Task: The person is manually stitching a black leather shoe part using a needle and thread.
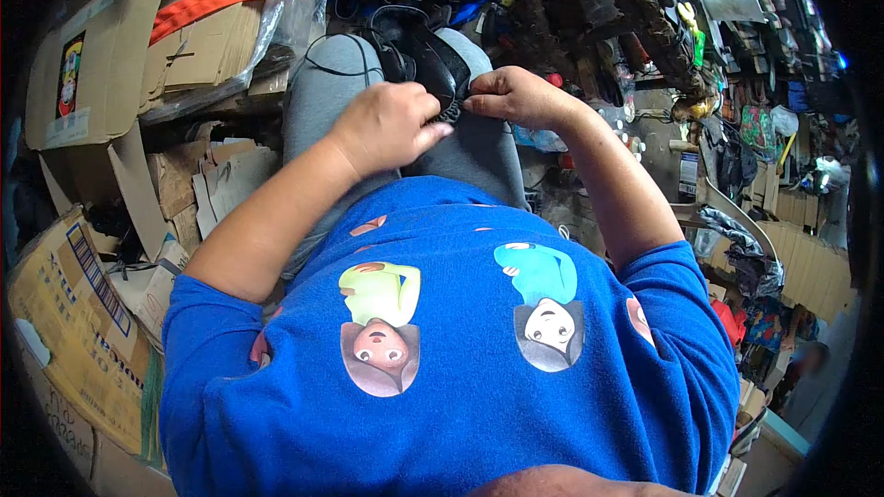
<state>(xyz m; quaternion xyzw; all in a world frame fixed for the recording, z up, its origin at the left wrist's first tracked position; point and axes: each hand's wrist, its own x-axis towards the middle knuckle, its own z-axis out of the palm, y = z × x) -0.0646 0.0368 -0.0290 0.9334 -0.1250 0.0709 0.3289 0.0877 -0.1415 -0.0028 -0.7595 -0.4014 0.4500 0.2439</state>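
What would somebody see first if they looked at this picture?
First, the bright blue shirt with cartoon figures, filling the bottom middle. Above it, on the grey lap, the left hand and right hand both pinch a black shoe. Flattened cardboard boxes pile up at the left.

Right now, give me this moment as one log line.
left hand: gripping black shoe | right hand: pinching its edge | shoe: on grey-trousered lap | left side: cardboard boxes

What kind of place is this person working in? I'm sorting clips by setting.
Probably a small, crowded shoe repair workshop. Both hands, left hand and right hand, grip a black shoe on the lap, with flattened cardboard boxes and a cluttered workbench close around.
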